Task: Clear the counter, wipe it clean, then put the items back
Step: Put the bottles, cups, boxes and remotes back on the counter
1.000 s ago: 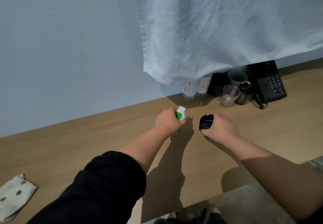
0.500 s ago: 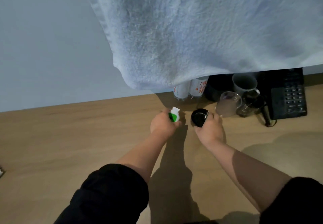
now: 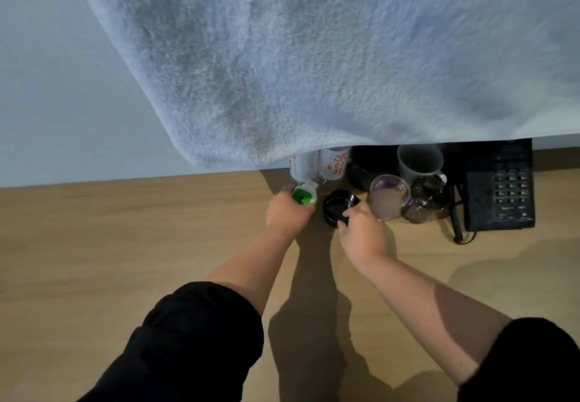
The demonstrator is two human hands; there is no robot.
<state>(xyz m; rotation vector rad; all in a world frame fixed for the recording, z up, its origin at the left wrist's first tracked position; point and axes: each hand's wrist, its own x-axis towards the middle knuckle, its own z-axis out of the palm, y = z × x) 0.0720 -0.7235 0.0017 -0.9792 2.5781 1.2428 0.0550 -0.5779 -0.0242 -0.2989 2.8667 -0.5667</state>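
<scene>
My left hand [image 3: 287, 213] grips a small green and white plug-in device [image 3: 303, 194] just in front of two water bottles [image 3: 323, 166] with red lettering at the back of the wooden counter [image 3: 125, 244]. My right hand [image 3: 361, 235] pinches the near rim of a round black dish [image 3: 339, 207] that sits low on the counter beside the device. A large pale towel [image 3: 314, 56] hangs across the upper view and hides the bottles' tops.
To the right of the dish stand a clear glass [image 3: 389, 197], a dark glass pot [image 3: 430, 200], a grey mug [image 3: 419, 163] and a black desk telephone [image 3: 499, 194] with a coiled cord. The wall runs along the counter's back edge.
Both hands have moved farther back toward the bottles and glasses, carrying the device and the black dish. The spotted cloth at the left has gone out of view.
</scene>
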